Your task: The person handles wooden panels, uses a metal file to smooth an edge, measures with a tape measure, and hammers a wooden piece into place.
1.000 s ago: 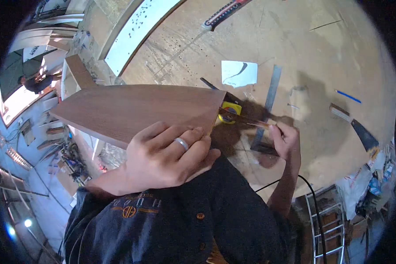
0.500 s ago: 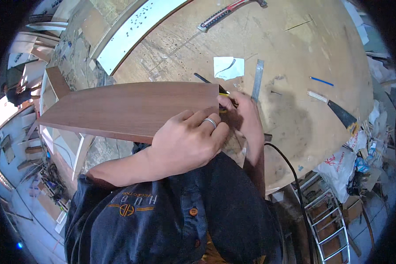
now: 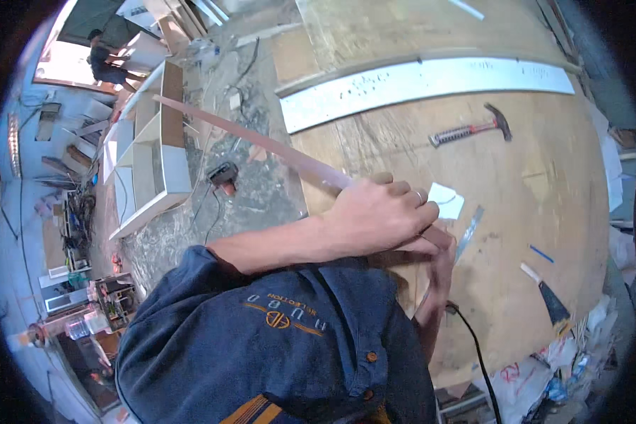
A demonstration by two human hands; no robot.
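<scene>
A long wooden board [image 3: 261, 146] shows its narrow edge now, slanting from my hands away to the far left. My left hand [image 3: 383, 214], with a ring on one finger, is closed over the board's near end. Just right of it and lower, my right hand [image 3: 439, 249] has bent fingers, partly covered by the left hand; what they hold is hidden. A white sheet of paper [image 3: 448, 203] lies on the worktable [image 3: 523, 169] beyond my hands, with a flat metal strip [image 3: 469, 233] beside it.
Farther back are a hammer [image 3: 471, 131] and a long white panel [image 3: 431, 81]. To the right lie a blue pencil [image 3: 542, 253] and a handsaw [image 3: 548, 300]. A black cable [image 3: 479, 344] hangs at the near edge. Leftward stand a shelf unit [image 3: 175, 159], a power tool [image 3: 223, 177] and another person [image 3: 104, 65].
The board has turned from its broad face to its edge, its far end swinging away from me. My hands have moved right, and the view has swung leftward. The yellow-marked item by my right hand is hidden.
</scene>
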